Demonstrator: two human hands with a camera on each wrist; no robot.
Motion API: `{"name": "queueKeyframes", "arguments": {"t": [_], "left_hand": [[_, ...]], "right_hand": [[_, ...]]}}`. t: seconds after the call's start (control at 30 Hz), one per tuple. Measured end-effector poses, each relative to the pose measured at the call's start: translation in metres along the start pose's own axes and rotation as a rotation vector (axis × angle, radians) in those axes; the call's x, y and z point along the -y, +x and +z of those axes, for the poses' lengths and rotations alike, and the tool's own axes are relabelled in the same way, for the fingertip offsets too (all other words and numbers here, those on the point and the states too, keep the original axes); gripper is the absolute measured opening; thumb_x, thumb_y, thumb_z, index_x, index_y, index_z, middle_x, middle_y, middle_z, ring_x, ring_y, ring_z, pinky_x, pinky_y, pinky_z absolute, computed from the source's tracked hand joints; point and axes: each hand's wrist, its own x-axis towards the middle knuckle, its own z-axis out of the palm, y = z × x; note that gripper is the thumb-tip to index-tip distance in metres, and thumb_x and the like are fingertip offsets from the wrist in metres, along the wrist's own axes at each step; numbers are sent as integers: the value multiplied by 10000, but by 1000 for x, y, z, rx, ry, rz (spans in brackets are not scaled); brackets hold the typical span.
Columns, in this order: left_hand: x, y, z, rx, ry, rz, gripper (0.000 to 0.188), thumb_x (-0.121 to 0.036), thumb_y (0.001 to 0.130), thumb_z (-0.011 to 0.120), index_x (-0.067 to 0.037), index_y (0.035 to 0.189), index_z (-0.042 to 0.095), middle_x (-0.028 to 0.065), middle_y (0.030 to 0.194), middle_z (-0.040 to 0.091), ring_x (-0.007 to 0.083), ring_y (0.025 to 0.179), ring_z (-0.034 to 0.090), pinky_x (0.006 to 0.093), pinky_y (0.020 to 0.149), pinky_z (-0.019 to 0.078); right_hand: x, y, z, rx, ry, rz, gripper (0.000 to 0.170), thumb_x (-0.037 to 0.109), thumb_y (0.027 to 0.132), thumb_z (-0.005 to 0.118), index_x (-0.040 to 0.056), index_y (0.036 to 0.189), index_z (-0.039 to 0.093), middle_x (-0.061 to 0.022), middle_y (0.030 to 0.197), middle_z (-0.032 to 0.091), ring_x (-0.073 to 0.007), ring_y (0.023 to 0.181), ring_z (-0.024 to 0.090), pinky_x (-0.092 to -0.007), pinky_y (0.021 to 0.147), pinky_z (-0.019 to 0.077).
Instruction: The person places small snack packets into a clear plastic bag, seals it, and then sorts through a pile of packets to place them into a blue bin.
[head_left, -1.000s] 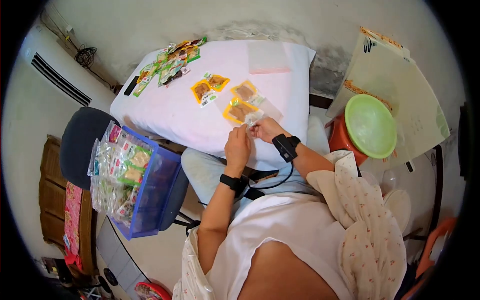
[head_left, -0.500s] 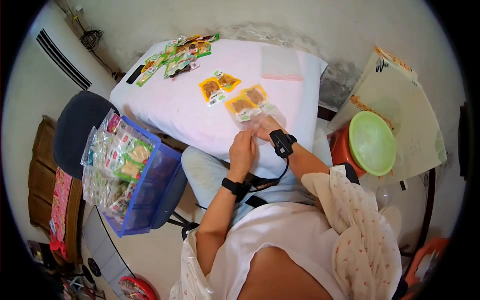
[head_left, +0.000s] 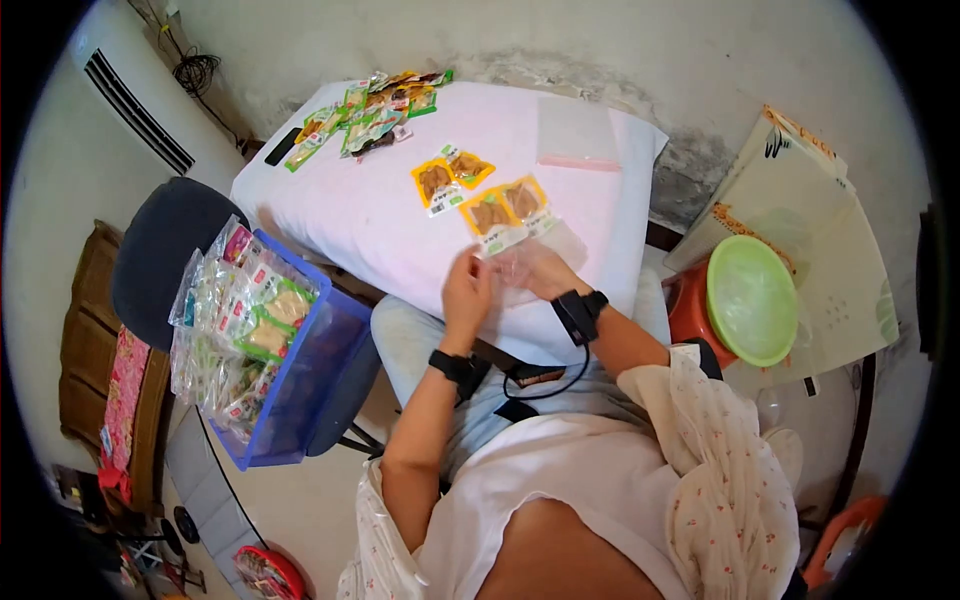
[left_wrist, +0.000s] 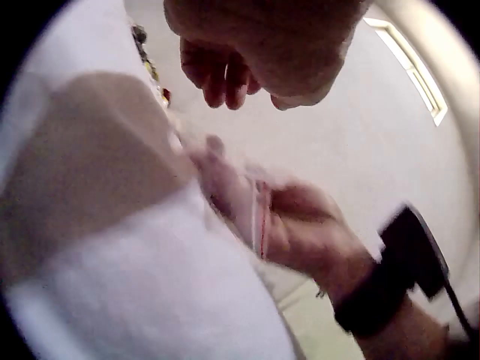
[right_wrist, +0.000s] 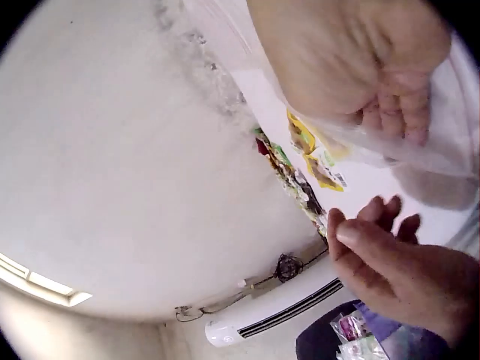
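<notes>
My right hand (head_left: 548, 272) is inside a clear plastic bag (head_left: 568, 242); the red-lined mouth crosses the hand (left_wrist: 300, 229) in the left wrist view. Its fingers (right_wrist: 391, 112) look relaxed behind the film in the right wrist view. Just left of the bag's mouth is my left hand (head_left: 467, 300), fingers loosely bent and holding nothing. Two yellow-edged packets (head_left: 490, 214) (head_left: 523, 199) lie side by side at the bag's far end; whether they are inside or under it I cannot tell. Two similar packets (head_left: 434, 181) (head_left: 467, 167) lie farther left.
A pile of packets (head_left: 385, 112) and a black phone (head_left: 283, 149) lie at the table's back left, and flat clear bags (head_left: 578, 135) at the back right. A blue crate (head_left: 310, 370) of bagged packets stands left; a green basin (head_left: 752, 300) sits on a red stool (head_left: 690, 312) at right.
My left hand has come off the bag's edge and moved slightly left. My right hand has slid into the bag. The head view has shifted, moving the scene across the frame.
</notes>
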Motion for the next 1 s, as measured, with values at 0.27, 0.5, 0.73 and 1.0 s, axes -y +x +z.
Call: {"name": "queueKeyframes", "arguments": {"t": [0.27,0.5,0.73,1.0], "left_hand": [[133,138,-15,-202,271,-395,532,-280,791,678,58,1166,508,148,937,602,213,819,591,304,721,490],[134,180,-2,-116,504,-507,493,-270,731,731,49,1063,554,160,867,658,233,706,644,327,609,506],[138,187,-16,130,419,-508,334,-182,777,671,-7,1054,605,117,746,656,217,601,626,317,549,488],[78,113,-33,-96,-876,-520,161,-109,921,489,-42,1060,533,43,884,626,137,725,619,249,606,513]], "right_hand": [[39,-91,8,-64,-156,220,407,241,955,471,-6,1275,432,-140,1146,595,-203,972,604,-323,793,500],[43,-119,-15,-34,-170,202,351,258,958,457,9,1198,519,-115,1104,629,-167,951,607,-305,756,504],[33,-120,-16,-110,-95,158,311,241,959,455,22,1163,544,-106,1073,638,-150,896,605,-284,733,497],[48,-130,-6,-196,-94,-42,280,221,955,459,55,1159,555,-45,1009,641,-89,845,580,-229,710,464]]}}
